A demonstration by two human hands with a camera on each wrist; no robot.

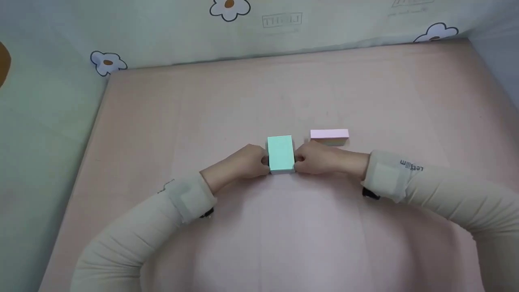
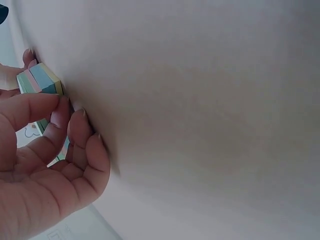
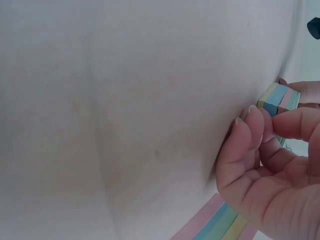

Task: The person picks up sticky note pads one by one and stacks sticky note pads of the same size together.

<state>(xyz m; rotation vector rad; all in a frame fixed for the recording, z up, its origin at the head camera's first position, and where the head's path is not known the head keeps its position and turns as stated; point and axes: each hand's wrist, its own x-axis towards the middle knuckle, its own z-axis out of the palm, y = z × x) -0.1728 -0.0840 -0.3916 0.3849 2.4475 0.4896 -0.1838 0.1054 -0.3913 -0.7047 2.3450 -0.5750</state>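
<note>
A small block of coloured layers (image 1: 280, 153), like a stack of sticky-note pads, lies on the pinkish surface with its mint-green face up. My left hand (image 1: 251, 162) grips its left side and my right hand (image 1: 318, 158) its right side, fingers curled. From the left wrist, green, pink, blue and yellow layers show on the block (image 2: 42, 77), with thumb and fingertips pinching its near edge. The right wrist view has the thumb and forefinger of the right hand (image 3: 280, 165) at the block's (image 3: 274, 97) near corner, the other fingers bent close to the surface.
Just behind my right hand lies a second layered block (image 1: 329, 134), pink on top; its striped side (image 3: 215, 225) shows in the right wrist view. The pinkish surface (image 1: 227, 101) ends at a pale wall (image 1: 170, 32) printed with flowers. Another pale wall (image 1: 44, 121) stands at the left.
</note>
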